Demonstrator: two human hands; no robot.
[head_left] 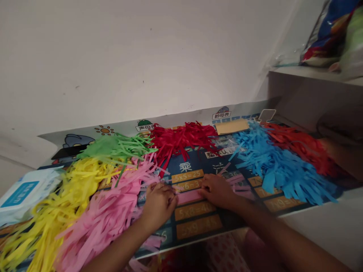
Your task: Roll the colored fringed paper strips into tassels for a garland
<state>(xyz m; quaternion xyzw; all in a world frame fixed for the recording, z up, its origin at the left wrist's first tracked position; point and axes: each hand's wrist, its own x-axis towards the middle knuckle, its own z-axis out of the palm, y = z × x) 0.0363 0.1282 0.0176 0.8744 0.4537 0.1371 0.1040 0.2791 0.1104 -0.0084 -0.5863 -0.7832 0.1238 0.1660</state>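
Head view. Both hands rest on the table mat [198, 226] near centre, working one pink paper strip [188, 196] that lies flat between them.

Left hand [159, 202]: fingers curled down onto the strip's left end, nearly closed, pinching or pressing it; exact grip hidden by the knuckles. Right hand [217, 190]: fingers bent, pressing the right end flat.

Strip judged very light, thin, floppy, easily torn or creased; likely slides on the glossy mat. Best hold: a light pinch at either end, lifting an edge first.

Surroundings from the strip: pink pile [107, 215] at 9 o'clock, yellow pile [62, 200] beyond it, green pile [116, 149] at 10, red pile [181, 139] at 12, blue pile [280, 166] at 2.
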